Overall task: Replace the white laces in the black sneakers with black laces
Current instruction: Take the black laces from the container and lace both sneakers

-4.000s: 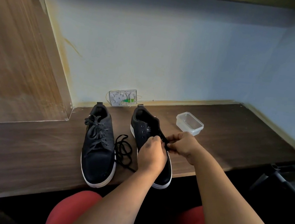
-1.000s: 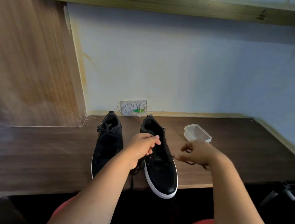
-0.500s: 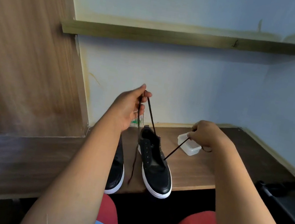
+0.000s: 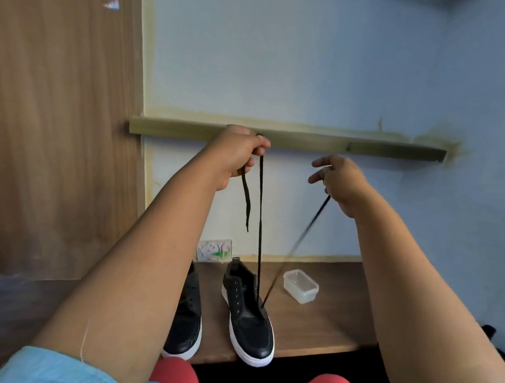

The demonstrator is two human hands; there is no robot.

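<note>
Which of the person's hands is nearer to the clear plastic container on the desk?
Right. The right hand is raised almost above the plastic container; the left hand is farther left.

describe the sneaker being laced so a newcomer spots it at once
On the brown wooden desk under the blue wall stand two black sneakers. It is the right sneaker, beside the clear plastic box. Only it has a black lace rising from its eyelets.

Two sneakers (image 4: 251,318), seemingly one lace (image 4: 261,213), one container (image 4: 300,285)
</note>
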